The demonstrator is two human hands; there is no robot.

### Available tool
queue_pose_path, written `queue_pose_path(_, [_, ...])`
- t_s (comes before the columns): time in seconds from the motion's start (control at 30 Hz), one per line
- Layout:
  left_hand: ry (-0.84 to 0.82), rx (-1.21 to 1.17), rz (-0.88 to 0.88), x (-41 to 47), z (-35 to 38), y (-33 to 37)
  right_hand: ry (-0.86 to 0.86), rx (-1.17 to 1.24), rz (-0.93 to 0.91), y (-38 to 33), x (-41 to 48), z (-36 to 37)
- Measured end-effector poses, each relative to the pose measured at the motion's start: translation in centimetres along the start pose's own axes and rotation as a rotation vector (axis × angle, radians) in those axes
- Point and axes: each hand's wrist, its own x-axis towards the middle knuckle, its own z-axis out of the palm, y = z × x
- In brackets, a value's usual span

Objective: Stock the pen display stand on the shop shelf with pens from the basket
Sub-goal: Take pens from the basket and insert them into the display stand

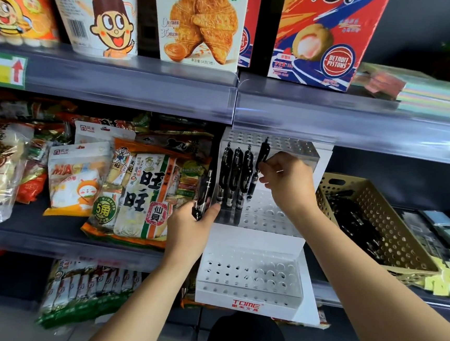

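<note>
A white tiered pen display stand (250,276) with rows of holes stands on the middle shelf. Three black pens (234,176) stand upright in its upper tier at the left. My right hand (288,184) pinches a fourth black pen (261,157) just right of them, its tip down at the stand's holes. My left hand (188,229) grips a small bunch of black pens (202,195) at the stand's left side. A beige perforated basket (393,228) holding many black pens sits to the right of the stand.
Snack bags (140,190) crowd the shelf left of the stand. Boxed snacks (317,34) fill the shelf above, whose front rail (358,122) overhangs the stand's top. Small yellow packets (445,282) and flat packs lie beside the basket at right.
</note>
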Motion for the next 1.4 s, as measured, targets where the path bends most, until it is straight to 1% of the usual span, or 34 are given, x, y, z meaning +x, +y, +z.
queue_pose_path(0.13, [-0.006, -0.006, 0.001, -0.1, -0.1, 0.0, -0.08, -0.106, 0.023, 0.7, 0.1, 0.6])
queue_pose_path(0.3, [-0.009, -0.007, 0.026, 0.0, 0.0, -0.2, -0.079, -0.173, 0.009, 0.6, 0.2, 0.8])
queue_pose_path(0.43, [-0.009, -0.005, 0.046, 0.1, 0.0, -0.6, -0.092, -0.155, 0.036, 0.8, 0.0, 0.7])
queue_pose_path(0.53, [-0.004, -0.001, 0.049, -0.5, -0.3, -0.7, -0.053, -0.129, 0.069, 0.8, -1.1, 0.3])
queue_pose_path(0.6, [-0.002, -0.073, 0.044, -1.3, -0.9, -0.6, -0.017, -0.067, 0.071, 0.7, -2.2, -0.1])
queue_pose_path(0.67, [-0.014, -0.194, 0.039, -2.3, -1.2, -0.2, -0.012, -0.022, 0.032, 0.4, -3.8, -0.3])
queue_pose_path(0.73, [-0.098, -0.298, 0.028, -3.0, -1.4, 0.2, -0.059, 0.029, -0.002, 0.1, -5.3, -0.2])
queue_pose_path(0.83, [-0.245, -0.339, 0.073, -3.8, -1.0, 0.6, -0.191, 0.165, 0.033, -0.5, -6.6, 0.0])
queue_pose_path(0.93, [-0.359, -0.369, 0.055, -4.4, -0.8, 1.2, -0.342, 0.348, 0.096, -1.2, -6.9, 0.2])
queue_pose_path(1.0, [-0.433, -0.387, 0.033, -4.5, -0.8, 1.3, -0.445, 0.428, 0.123, -1.2, -7.0, 0.1])
queue_pose_path(1.13, [-0.511, -0.438, 0.011, -4.6, -0.8, 1.6, -0.652, 0.604, 0.122, 0.0, -7.4, -0.3])
queue_pose_path(1.2, [-0.551, -0.45, -0.009, -4.8, -0.8, 1.8, -0.705, 0.709, 0.122, 0.5, -7.5, -0.4])
queue_pose_path(1.27, [-0.564, -0.469, -0.057, -4.8, -0.7, 1.9, -0.686, 0.76, 0.162, 0.9, -7.5, -0.5])
queue_pose_path(1.3, [-0.542, -0.477, -0.079, -4.7, -0.6, 2.0, -0.668, 0.774, 0.185, 0.9, -7.4, -0.6])
queue_pose_path(1.37, [-0.439, -0.467, -0.092, -4.3, -0.4, 1.8, -0.613, 0.758, 0.201, 0.7, -7.2, -1.0])
queue_pose_path(1.4, [-0.373, -0.441, -0.076, -4.0, -0.4, 1.5, -0.555, 0.743, 0.209, 0.4, -6.9, -1.4])
